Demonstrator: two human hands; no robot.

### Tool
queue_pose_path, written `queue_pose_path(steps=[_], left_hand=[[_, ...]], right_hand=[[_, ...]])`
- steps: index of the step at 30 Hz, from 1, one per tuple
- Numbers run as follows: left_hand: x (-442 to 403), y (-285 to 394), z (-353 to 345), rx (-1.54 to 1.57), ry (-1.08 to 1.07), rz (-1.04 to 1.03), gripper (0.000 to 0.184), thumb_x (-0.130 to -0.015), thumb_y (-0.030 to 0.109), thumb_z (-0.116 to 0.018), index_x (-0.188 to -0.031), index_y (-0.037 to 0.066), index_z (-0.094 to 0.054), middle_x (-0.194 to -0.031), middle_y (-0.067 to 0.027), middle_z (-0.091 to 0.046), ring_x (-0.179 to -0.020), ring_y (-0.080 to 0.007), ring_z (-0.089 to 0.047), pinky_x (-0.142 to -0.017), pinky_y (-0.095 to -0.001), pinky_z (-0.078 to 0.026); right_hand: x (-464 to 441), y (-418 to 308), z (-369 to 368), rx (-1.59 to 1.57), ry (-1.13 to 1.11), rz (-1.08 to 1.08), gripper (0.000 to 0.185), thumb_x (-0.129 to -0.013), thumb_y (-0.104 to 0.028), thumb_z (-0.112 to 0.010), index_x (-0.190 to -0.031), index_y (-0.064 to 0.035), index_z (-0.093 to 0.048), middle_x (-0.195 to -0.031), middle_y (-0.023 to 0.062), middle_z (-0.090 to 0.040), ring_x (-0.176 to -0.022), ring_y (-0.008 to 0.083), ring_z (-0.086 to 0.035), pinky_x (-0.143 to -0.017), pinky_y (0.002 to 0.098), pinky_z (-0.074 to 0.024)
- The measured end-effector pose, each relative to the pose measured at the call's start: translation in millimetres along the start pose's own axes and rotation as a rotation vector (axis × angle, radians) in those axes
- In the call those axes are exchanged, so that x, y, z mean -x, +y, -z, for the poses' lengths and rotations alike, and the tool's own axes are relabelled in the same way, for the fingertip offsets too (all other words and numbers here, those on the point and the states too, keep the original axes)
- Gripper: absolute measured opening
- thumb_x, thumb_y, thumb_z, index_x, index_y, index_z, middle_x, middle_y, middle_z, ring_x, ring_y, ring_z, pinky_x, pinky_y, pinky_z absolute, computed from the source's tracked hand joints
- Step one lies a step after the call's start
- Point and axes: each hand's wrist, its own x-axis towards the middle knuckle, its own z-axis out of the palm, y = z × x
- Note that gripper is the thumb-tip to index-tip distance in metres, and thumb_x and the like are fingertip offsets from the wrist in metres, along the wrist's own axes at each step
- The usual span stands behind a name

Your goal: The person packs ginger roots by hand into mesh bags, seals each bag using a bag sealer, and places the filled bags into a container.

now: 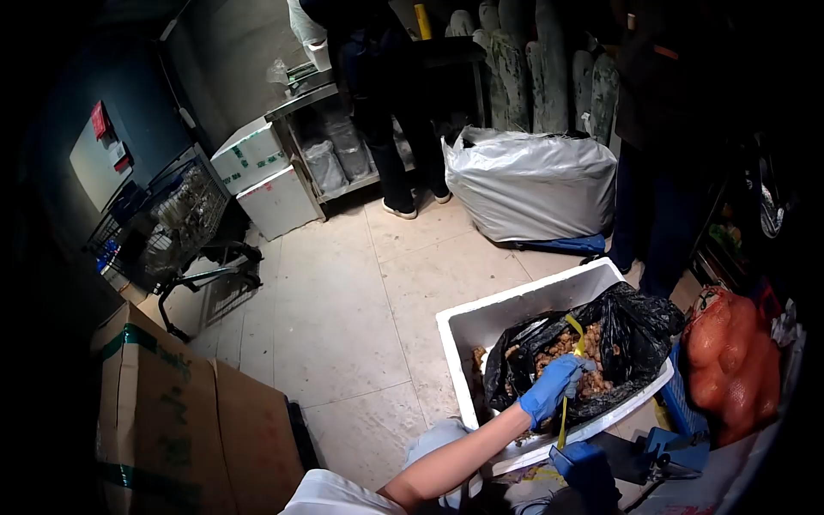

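My left hand (551, 390), in a blue glove, reaches over a white foam box (463, 343). Its fingers are closed on a yellow strip (564, 422), which shows above and below the hand. Just below the box's near rim, my right hand (585, 474), also gloved in blue, is closed at the strip's lower end; its fingers are dark and partly hidden. Inside the box lies an opened black plastic bag (639, 330) with brown knobbly pieces like ginger (554, 348). Close to my right hand is a blue device (678, 451), its kind unclear.
Orange net sacks (730, 352) stand right of the box. A large silver-white bag (532, 184) rests behind it, near a person's dark legs (665, 223). Another person (382, 103) stands at a metal table. Cardboard boxes (180, 412) and a loaded cart (176, 223) are left.
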Motion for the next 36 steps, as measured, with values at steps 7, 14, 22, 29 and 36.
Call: queue_pose_path(steps=[7, 14, 22, 29, 36], left_hand=[[6.9, 11.4, -21.4, -0.145, -0.042, -0.119, 0.028, -0.087, 0.024, -0.04, -0.087, 0.001, -0.056, -0.052, 0.0045, -0.036, -0.045, -0.0046, -0.031, -0.043, -0.0178, -0.029], [7.8, -21.3, -37.6, -0.305, -0.215, 0.089, 0.014, -0.085, 0.019, -0.047, -0.083, 0.005, -0.051, -0.061, 0.0033, -0.047, -0.05, -0.004, -0.04, -0.045, -0.0169, -0.033], [16.3, -33.2, -39.3, -0.492, -0.191, 0.08, 0.019, -0.082, 0.02, -0.053, -0.091, 0.004, -0.055, -0.079, 0.0026, -0.055, -0.07, -0.0034, -0.046, -0.063, -0.0165, -0.038], [8.4, -10.3, -49.2, -0.412, 0.063, -0.183, 0.02, -0.076, 0.009, -0.059, -0.094, 0.002, -0.055, -0.089, -0.0018, -0.056, -0.08, -0.0066, -0.05, -0.074, -0.019, -0.04], [9.0, -9.7, -41.7, -0.326, -0.047, -0.199, 0.011, -0.077, 0.009, -0.056, -0.084, 0.0, -0.058, -0.084, -0.0048, -0.059, -0.073, -0.0094, -0.052, -0.07, -0.0216, -0.041]], right_hand=[[-19.4, -10.7, 51.2, -0.69, 0.471, -0.742, 0.034, -0.069, -0.011, -0.063, -0.099, -0.0016, -0.05, -0.09, 0.0103, -0.057, -0.082, 0.0169, -0.056, -0.073, 0.0275, -0.0453], [-45.7, -3.1, 74.7, -1.184, 0.798, -0.644, 0.031, -0.083, -0.021, -0.047, -0.1, 0.0047, -0.05, -0.09, 0.0115, -0.057, -0.072, 0.0124, -0.055, -0.06, 0.0214, -0.0455], [-26.3, 3.0, 71.9, -1.196, 0.912, -0.726, 0.025, -0.082, -0.016, -0.039, -0.087, 0.0028, -0.055, -0.063, 0.0048, -0.053, -0.049, 0.0079, -0.045, -0.044, 0.0172, -0.0359], [-26.3, 3.6, 57.8, -1.279, 0.689, -0.736, 0.007, -0.079, -0.008, -0.052, -0.076, -0.0024, -0.052, -0.056, -0.0005, -0.049, -0.048, 0.0056, -0.044, -0.044, 0.019, -0.0348], [-31.9, -6.6, 59.7, -0.733, 0.434, -0.853, 0.015, -0.077, -0.01, -0.053, -0.088, 0.0002, -0.057, -0.068, 0.0058, -0.057, -0.06, 0.0091, -0.052, -0.058, 0.0246, -0.0421]])
